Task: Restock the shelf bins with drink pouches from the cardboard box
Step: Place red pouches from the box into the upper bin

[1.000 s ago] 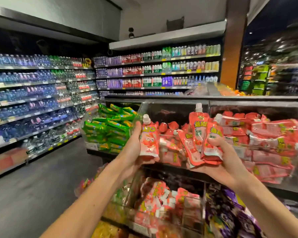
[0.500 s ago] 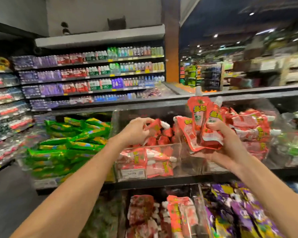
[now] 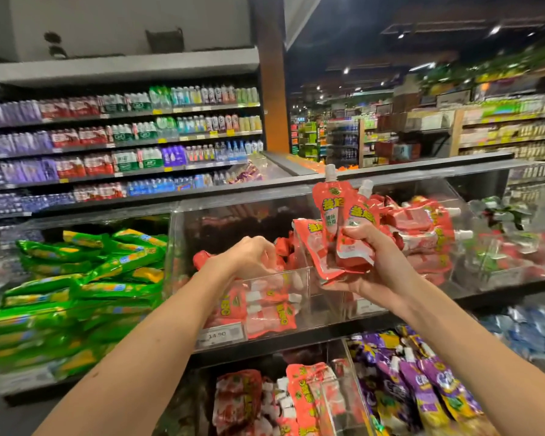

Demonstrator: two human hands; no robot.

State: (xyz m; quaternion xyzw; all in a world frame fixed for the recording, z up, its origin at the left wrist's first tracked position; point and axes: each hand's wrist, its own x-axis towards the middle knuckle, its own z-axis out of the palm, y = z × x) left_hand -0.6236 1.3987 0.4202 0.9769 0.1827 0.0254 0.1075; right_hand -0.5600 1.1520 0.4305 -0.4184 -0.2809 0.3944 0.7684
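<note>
The right hand (image 3: 381, 269) grips a fat bunch of red drink pouches (image 3: 354, 243) over the right side of the clear bin (image 3: 290, 272). The left hand (image 3: 249, 256) curls down into the bin, and I cannot tell if it holds one. The bunch looks loose, so a pouch could slip out and fall.

pouches (image 3: 353, 247): glossy plastic film | bin (image 3: 283, 274): clear smooth plastic | green packs (image 3: 107, 269): shiny foil-like wrap
</note>
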